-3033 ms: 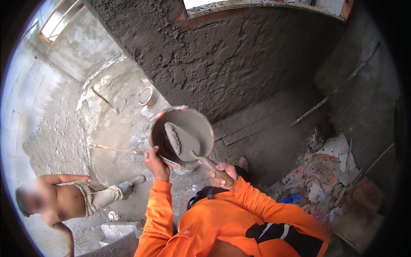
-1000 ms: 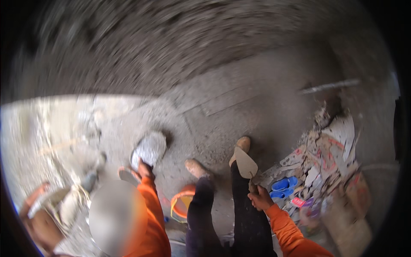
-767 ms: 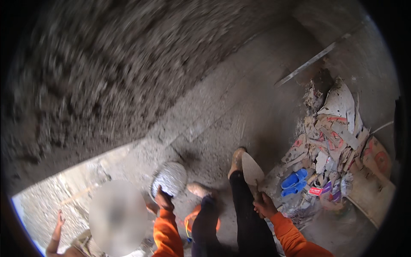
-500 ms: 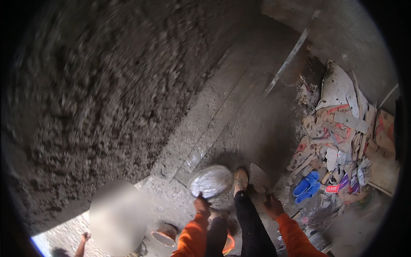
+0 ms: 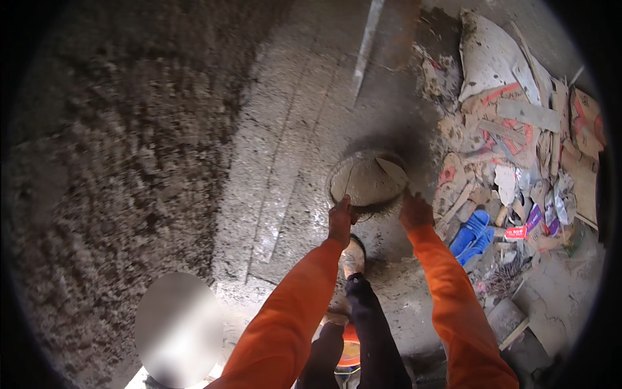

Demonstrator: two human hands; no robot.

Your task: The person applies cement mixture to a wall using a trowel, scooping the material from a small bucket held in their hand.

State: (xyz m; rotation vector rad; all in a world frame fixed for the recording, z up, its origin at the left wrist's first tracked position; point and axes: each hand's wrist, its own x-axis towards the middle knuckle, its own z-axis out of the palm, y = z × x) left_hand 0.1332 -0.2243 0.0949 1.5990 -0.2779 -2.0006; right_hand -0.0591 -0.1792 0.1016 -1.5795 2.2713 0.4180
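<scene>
A round, shallow mortar pan (image 5: 363, 192) is held out in front of me above the wet floor, grey with mortar. My left hand (image 5: 341, 219) is closed on its near rim. My right hand (image 5: 415, 211) is closed at the pan's right side, round a trowel whose handle the fingers hide. The pointed trowel blade (image 5: 392, 170) lies over the right part of the pan, its grey blending with the mortar. My foot (image 5: 353, 257) stands just below the pan.
An orange bucket (image 5: 350, 350) stands between my legs. To the right are blue slippers (image 5: 472, 235), torn paper sacks, scraps and a stained white sack (image 5: 492, 58). A long straight bar (image 5: 368, 48) lies ahead. Rough, lumpy dark ground (image 5: 129, 162) borders the smoother strip (image 5: 272, 142) at left.
Both hands have moved forward, away from my body, with the pan and trowel. The trowel blade has gone from beside the pan to over it. The view has shifted.
</scene>
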